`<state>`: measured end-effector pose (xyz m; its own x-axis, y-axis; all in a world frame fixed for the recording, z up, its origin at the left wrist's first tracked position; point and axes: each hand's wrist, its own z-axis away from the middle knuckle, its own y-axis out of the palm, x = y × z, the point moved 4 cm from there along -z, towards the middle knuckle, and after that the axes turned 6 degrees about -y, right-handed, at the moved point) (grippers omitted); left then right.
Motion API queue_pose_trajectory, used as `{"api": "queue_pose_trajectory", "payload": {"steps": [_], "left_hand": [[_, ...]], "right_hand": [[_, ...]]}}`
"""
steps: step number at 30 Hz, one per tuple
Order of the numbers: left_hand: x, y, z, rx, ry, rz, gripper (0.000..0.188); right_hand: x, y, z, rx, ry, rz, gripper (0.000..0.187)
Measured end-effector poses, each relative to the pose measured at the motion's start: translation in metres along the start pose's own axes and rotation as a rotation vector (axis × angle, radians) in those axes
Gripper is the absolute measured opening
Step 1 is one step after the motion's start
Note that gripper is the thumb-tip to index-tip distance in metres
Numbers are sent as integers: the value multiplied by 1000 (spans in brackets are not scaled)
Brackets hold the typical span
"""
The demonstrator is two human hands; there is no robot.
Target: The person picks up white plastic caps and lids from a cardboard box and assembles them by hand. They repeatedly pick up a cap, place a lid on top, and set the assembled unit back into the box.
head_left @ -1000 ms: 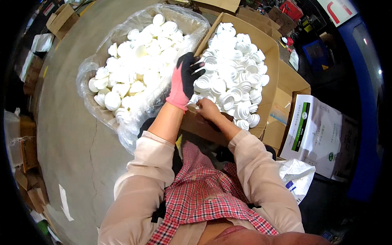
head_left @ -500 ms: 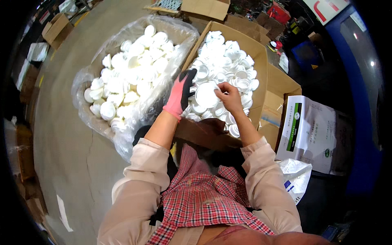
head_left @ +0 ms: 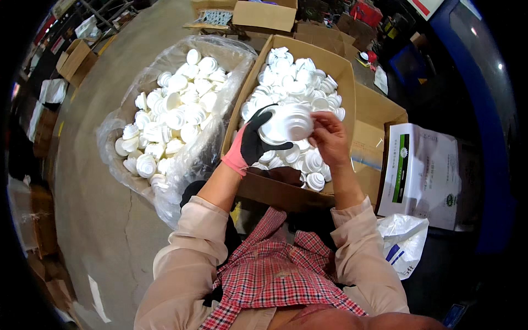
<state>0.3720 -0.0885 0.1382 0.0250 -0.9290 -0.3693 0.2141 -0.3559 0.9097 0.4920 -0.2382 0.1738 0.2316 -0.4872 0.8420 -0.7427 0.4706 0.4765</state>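
A white round plastic part [head_left: 297, 122] with stepped rings is held between my hands over the open cardboard box, slightly blurred. My left hand [head_left: 254, 142], in a black and pink glove, curls its fingers and thumb around the part's left side. Bare, my right hand [head_left: 331, 137] pinches the right edge with its fingertips. Whether this is one part or two overlapping cannot be made out. Beneath them, many similar white parts [head_left: 297, 88] fill the cardboard box [head_left: 345, 71].
To the left stands a box lined with clear plastic film [head_left: 190, 165], heaped with more white parts [head_left: 176, 118]. A printed white carton [head_left: 429, 176] and a white plastic bag [head_left: 404, 242] lie at right. Another open cardboard box [head_left: 264, 16] stands beyond.
The part between my hands has been tilted and brought closer to me, showing its stepped rings. My left hand has moved down and wrapped around it; my right hand has shifted right.
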Motion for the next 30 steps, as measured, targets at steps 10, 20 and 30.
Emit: {"api": "queue_pose_trajectory", "payload": {"steps": [10, 20, 30], "left_hand": [[11, 18, 1, 55, 674, -1094, 66], [2, 27, -1, 111, 538, -1185, 66], [13, 12, -3, 81, 15, -304, 50]], "right_hand": [[7, 39, 15, 53, -400, 1211, 69], [26, 42, 14, 242, -388, 782, 66], [14, 47, 13, 283, -455, 1006, 60]]}}
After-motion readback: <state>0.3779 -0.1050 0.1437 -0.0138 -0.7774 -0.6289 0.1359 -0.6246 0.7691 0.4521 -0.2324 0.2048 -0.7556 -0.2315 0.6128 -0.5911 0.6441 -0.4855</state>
